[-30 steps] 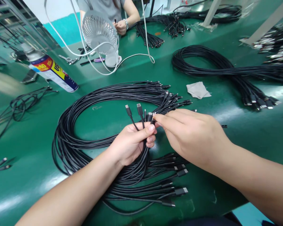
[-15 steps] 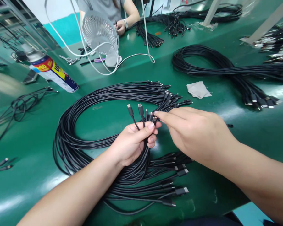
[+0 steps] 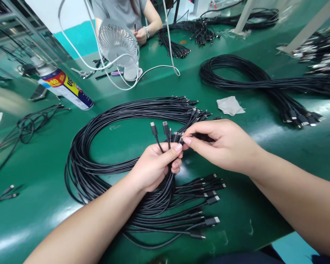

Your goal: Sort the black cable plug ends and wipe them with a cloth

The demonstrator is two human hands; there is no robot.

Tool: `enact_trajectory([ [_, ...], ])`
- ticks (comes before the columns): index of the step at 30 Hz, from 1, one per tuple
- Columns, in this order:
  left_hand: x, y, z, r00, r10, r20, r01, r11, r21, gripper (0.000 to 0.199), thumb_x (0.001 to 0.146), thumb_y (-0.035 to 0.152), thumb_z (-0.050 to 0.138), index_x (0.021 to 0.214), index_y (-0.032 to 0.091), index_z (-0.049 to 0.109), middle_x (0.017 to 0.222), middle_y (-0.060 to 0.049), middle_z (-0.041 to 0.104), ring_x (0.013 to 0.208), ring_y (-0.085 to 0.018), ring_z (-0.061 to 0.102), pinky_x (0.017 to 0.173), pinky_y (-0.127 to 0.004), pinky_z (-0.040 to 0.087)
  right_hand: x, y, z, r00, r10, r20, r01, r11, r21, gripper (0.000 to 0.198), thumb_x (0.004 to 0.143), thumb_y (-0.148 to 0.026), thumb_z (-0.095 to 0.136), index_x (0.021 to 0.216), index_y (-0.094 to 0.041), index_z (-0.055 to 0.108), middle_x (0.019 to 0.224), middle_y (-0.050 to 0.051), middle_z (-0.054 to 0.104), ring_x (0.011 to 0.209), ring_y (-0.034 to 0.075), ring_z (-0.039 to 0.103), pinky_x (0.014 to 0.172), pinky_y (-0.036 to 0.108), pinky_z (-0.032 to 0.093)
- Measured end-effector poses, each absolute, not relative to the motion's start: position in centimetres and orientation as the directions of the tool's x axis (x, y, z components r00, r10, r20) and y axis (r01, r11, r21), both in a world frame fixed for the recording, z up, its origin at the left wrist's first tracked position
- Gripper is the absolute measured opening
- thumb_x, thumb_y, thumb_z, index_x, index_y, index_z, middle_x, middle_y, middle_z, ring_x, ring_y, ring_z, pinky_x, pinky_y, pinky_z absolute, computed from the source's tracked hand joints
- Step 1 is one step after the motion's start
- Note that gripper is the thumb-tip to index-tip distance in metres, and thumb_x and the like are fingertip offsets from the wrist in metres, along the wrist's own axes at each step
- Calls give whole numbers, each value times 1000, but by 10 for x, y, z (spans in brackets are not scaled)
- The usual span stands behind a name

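Several black USB cables (image 3: 167, 135) are gripped near their plug ends by my left hand (image 3: 158, 165), the thumb lying across them. Their metal-tipped plugs stick up above the fingers, two of them splayed to the left. My right hand (image 3: 225, 145) is at the right side of this bunch, thumb and forefinger pinched on one cable plug (image 3: 182, 140). Its other fingers are curled behind. Beneath both hands a big looped bundle of black cables (image 3: 79, 161) lies on the green table (image 3: 112, 143), with loose plug ends (image 3: 212, 221) pointing right.
A spray can (image 3: 67, 88) and a small grey fan (image 3: 118, 44) stand at the back left. Another cable bundle (image 3: 236, 69) lies at the right, near a white scrap (image 3: 230, 106). Across the table a person's hand (image 3: 141, 36) is visible. Loose cables (image 3: 24, 128) lie left.
My right hand has turned and its thumb has come into view, now pinching a plug with the forefinger. My left hand keeps its hold. The view has shifted slightly.
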State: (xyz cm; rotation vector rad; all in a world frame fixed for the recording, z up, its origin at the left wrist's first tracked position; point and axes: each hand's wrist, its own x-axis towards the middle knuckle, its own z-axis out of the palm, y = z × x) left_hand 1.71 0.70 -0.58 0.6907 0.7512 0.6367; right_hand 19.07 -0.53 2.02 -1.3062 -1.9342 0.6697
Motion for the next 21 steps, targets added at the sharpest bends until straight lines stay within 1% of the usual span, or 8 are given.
enact_trajectory([
  [3, 18, 7, -7, 560, 731, -389, -237, 592, 771, 24, 73, 31, 77, 76, 10, 65, 65, 1, 51, 49, -4, 43, 47, -19, 31, 193, -4, 21, -277, 915, 293, 575, 402, -712, 13, 84, -13, 58, 76, -17, 68, 65, -3, 69, 55, 7, 58, 49, 18, 41],
  [7, 19, 8, -6, 538, 737, -410, -196, 583, 789, 30, 69, 33, 80, 75, 8, 65, 63, 1, 51, 47, -4, 42, 46, -20, 30, 196, -2, 22, -320, 891, 322, 588, 453, -670, 13, 83, -12, 60, 76, -17, 70, 63, -4, 69, 52, 6, 57, 48, 18, 40],
  [11, 20, 8, -2, 516, 738, -435, -151, 578, 802, 35, 64, 35, 83, 72, 8, 63, 56, 3, 48, 45, -4, 41, 45, -19, 27, 198, -1, 23, -338, 881, 331, 604, 473, -641, 14, 82, -12, 61, 76, -19, 72, 66, -4, 72, 56, 8, 61, 52, 19, 44],
  [14, 20, 8, 0, 515, 735, -441, -136, 578, 805, 36, 63, 36, 84, 72, 7, 63, 53, 4, 47, 44, -4, 41, 45, -19, 27, 200, -2, 24, -347, 877, 332, 608, 480, -632, 16, 81, -11, 59, 78, -19, 72, 69, -4, 73, 57, 9, 62, 53, 19, 45],
  [17, 20, 8, -1, 518, 732, -443, -137, 582, 802, 34, 65, 35, 83, 72, 7, 64, 54, 3, 48, 44, -4, 41, 45, -19, 28, 201, -3, 24, -332, 885, 325, 606, 465, -645, 19, 79, -9, 57, 80, -20, 72, 66, -5, 71, 52, 8, 59, 51, 18, 43],
  [21, 18, 9, -4, 522, 733, -437, -142, 579, 803, 32, 67, 35, 81, 74, 7, 65, 56, 2, 49, 44, -4, 41, 45, -20, 29, 203, -2, 24, -299, 902, 311, 644, 431, -632, 14, 80, -13, 55, 74, -18, 66, 53, -6, 59, 43, 6, 46, 43, 18, 35],
])
